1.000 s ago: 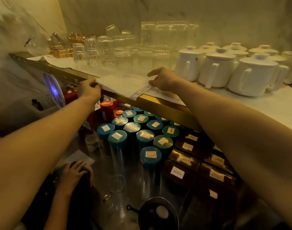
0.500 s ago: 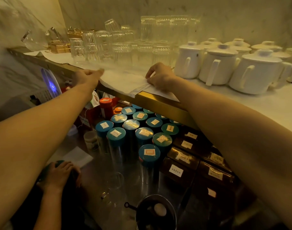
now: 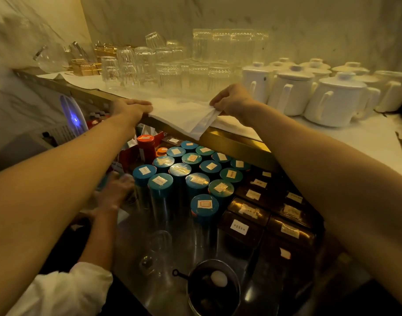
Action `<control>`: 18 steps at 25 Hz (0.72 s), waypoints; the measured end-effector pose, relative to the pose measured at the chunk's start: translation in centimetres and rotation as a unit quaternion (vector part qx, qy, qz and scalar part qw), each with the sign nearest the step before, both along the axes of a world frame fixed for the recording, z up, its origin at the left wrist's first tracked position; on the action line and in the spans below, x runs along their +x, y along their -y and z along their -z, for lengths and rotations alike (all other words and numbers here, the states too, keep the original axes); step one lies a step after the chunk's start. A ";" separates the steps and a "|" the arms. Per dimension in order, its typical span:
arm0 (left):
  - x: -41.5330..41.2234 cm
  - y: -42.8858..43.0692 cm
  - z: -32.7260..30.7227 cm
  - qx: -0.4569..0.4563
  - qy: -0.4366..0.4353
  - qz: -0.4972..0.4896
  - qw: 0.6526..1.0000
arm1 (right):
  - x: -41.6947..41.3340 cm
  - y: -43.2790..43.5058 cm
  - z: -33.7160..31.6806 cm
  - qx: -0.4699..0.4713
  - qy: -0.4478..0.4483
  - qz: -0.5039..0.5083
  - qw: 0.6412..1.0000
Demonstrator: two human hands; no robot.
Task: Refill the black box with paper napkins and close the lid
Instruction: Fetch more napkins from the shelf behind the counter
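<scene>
Fingertips (image 3: pixel 215 104) of the right hand (image 3: pixel 234 101) pinch a corner of the paper napkins (image 3: pixel 181 116) and hold it slightly raised, so that a fold of the white sheet hangs over the front lip of the shelf (image 3: pixel 236 144). Fingers (image 3: pixel 143 103) of the left hand (image 3: pixel 130 109) lie straight and close together, flat on the napkins' left edge at that same lip; its thumb is hidden. The napkins lie spread on the front of the shelf, between the two hands. Farther back on the shelf stand clear glasses (image 3: pixel 170 71), and at the shelf's right end white lidded jugs (image 3: pixel 334 100). Below the shelf, teal-lidded canisters (image 3: pixel 179 176) stand packed together, each with a paper label on its lid. A red canister (image 3: pixel 145 144) stands at their left and dark labelled boxes (image 3: pixel 248 213) at their right. Also below the shelf, another person's hand (image 3: pixel 118 190), blurred, is beside the canisters, and a white sleeve (image 3: pixel 65 290) covers that arm. A small dark pot (image 3: pixel 195 293) in front of the canisters holds a pale egg-shaped thing.
</scene>
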State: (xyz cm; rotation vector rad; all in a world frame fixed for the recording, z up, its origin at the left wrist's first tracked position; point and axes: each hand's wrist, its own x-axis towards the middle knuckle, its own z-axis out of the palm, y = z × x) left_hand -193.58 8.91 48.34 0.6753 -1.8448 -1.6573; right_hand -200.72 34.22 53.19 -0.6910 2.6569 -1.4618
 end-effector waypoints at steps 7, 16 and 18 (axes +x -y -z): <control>6.6 -5.0 -1.1 -0.015 -0.041 0.031 0.999 | 5.0 -4.7 0.2 -0.047 -0.027 -0.011 0.998; 26.1 -11.7 1.7 -0.101 -0.032 -0.031 0.994 | 18.0 -10.3 2.4 -0.006 -0.103 -0.155 0.983; 31.9 -13.2 2.3 -0.116 -0.019 -0.066 0.991 | 21.4 -10.0 3.0 0.022 -0.138 -0.207 0.968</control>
